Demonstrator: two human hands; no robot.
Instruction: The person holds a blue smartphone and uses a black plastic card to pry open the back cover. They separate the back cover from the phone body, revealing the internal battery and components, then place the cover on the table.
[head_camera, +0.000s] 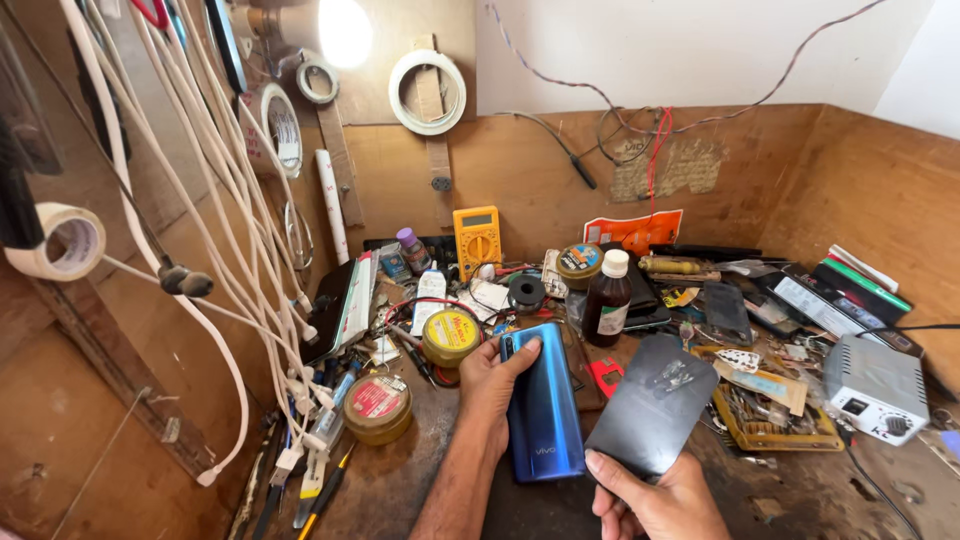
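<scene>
The left hand (492, 385) lies flat along the left edge of a blue smartphone (543, 403) resting back-up on the cluttered tabletop (400, 480), its grip loose, fingertips curled over the phone's top corner rather than clamped. The phone's long axis runs away from the person. Just right of it, touching its lower right edge, the right hand (655, 500) pinches the near edge of a dark screen panel (652, 402), tilted away to the right.

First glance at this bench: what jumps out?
Dead centre, the left hand rests on a glossy blue phone lying back-up, while the right hand holds a dark flat panel beside it. A bundle of white cables hangs at left, and a yellow multimeter stands against the back wall.
</scene>
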